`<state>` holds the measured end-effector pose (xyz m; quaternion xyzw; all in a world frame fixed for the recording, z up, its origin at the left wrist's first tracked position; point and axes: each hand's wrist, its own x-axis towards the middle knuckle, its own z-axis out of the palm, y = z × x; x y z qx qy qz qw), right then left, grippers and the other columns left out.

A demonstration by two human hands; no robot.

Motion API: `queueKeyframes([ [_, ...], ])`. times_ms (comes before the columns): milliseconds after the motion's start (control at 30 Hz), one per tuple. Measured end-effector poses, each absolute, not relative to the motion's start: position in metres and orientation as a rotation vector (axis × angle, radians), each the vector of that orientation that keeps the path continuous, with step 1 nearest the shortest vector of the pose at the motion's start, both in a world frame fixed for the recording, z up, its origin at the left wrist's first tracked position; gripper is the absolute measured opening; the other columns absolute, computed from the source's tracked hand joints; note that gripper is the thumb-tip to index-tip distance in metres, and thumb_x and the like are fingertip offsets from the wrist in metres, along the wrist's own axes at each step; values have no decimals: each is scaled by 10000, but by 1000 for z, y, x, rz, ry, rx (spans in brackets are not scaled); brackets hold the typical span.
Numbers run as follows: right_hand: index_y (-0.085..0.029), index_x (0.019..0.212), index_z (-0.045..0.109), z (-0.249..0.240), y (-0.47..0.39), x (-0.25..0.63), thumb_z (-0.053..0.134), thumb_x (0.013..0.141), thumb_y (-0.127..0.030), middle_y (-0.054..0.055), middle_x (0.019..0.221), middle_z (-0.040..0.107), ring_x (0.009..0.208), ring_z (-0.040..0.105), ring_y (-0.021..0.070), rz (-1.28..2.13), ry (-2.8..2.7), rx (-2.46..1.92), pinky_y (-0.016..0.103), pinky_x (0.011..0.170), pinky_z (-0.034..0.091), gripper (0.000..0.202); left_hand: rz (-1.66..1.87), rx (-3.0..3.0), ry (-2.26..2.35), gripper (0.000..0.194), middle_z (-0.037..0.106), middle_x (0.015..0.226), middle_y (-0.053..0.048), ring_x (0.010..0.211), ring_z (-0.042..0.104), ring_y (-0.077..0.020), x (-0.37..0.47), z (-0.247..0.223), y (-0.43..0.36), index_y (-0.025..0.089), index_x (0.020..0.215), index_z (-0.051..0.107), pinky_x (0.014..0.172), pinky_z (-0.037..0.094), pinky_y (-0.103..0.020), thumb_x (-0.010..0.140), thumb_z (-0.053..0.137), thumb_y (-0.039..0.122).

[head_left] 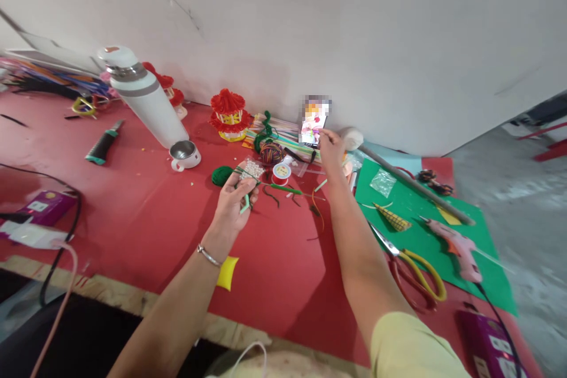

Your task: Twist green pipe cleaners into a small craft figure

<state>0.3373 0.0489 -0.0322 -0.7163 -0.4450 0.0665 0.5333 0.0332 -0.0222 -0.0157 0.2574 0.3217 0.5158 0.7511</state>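
My left hand (234, 196) is closed around a pale green strip (245, 204), bent at its lower end. Dark green yarn runs across its fingers. Just beyond that hand lie a packet of white beads (251, 169) and a ball of green yarn (221, 176). To its right are a spool of red thread (281, 174) and a green stick (286, 189). My right hand (331, 146) reaches to a phone (313, 123) leaning against the wall, its index finger stretched to the lit screen. I see nothing held in it, and the other fingers are curled.
A white flask (148, 100) and a metal-lined cup (185, 155) stand left, near a utility knife (104, 143). A red and yellow paper model (229, 115) stands behind. Scissors (410, 269) and a pink glue gun (456, 245) lie right, around a green sheet (482, 260).
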Motion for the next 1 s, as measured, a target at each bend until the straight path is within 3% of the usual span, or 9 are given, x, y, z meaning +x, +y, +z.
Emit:
queueKeyframes([
  [100, -168, 1115, 842, -18, 18, 319, 665, 903, -404, 68, 978, 807, 858, 681, 214, 422, -1272, -1593, 395, 896, 553, 364, 1117, 535, 683, 696, 682, 770, 67, 588, 622, -61, 46, -15, -16, 216, 1236, 690, 500, 425, -173, 602, 974, 178],
  [167, -230, 1206, 829, -8, -9, 300, 817, 828, -446, 34, 955, 798, 793, 655, 185, 639, -1510, -1475, 368, 829, 560, 436, 1116, 535, 670, 738, 705, 782, 61, 602, 643, -68, 53, -14, -12, 214, 1259, 678, 505, 432, -170, 588, 983, 175],
  [267, -330, 1333, 776, 3, -42, 268, 937, 739, -487, 39, 1157, 776, 970, 695, 215, 869, -1629, -1152, 369, 867, 586, 635, 1150, 540, 673, 814, 713, 755, 67, 593, 649, -77, 59, -14, -9, 215, 1292, 671, 508, 443, -175, 549, 1002, 184],
  [300, -342, 1281, 804, 5, -49, 258, 940, 733, -512, 37, 1121, 775, 965, 698, 218, 882, -1585, -1049, 375, 864, 593, 590, 1152, 549, 680, 833, 718, 751, 66, 592, 653, -80, 59, -15, -9, 218, 1305, 670, 512, 449, -178, 545, 1008, 190],
  [367, -337, 1141, 860, 4, -58, 241, 838, 868, -516, 50, 1084, 774, 1023, 702, 223, 851, -1469, -977, 401, 939, 584, 327, 1141, 572, 684, 855, 729, 751, 63, 592, 659, -84, 59, -15, -12, 231, 1335, 669, 528, 465, -184, 555, 1018, 209],
  [467, -351, 1041, 880, -5, -59, 225, 838, 879, -492, 51, 1056, 765, 929, 703, 208, 942, -1330, -931, 379, 801, 604, 219, 1161, 599, 643, 878, 729, 740, 73, 565, 636, -71, 56, -15, -17, 255, 1374, 663, 545, 470, -184, 576, 1027, 228],
  [633, -342, 966, 881, -14, -56, 214, 831, 876, -532, 31, 952, 794, 838, 723, 208, 995, -1165, -996, 367, 689, 623, 216, 1180, 601, 640, 860, 738, 730, 64, 600, 673, -92, 54, -15, -20, 231, 1354, 670, 533, 468, -190, 577, 1038, 241],
  [800, -297, 960, 873, -17, -55, 216, 868, 818, -576, 32, 914, 833, 832, 771, 230, 1000, -1066, -1034, 403, 745, 656, 313, 1185, 643, 660, 919, 816, 890, 8, 662, 717, -127, 55, -20, -19, 226, 1394, 620, 551, 525, -229, 573, 1033, 227],
  [1000, -280, 1031, 856, -31, -51, 218, 877, 797, -600, 50, 1001, 860, 895, 806, 246, 1062, -967, -1045, 415, 789, 651, 397, 1206, 641, 661, 992, 791, 823, 23, 638, 707, -131, 55, -24, -17, 228, 1461, 567, 541, 518, -229, 578, 1017, 212],
])
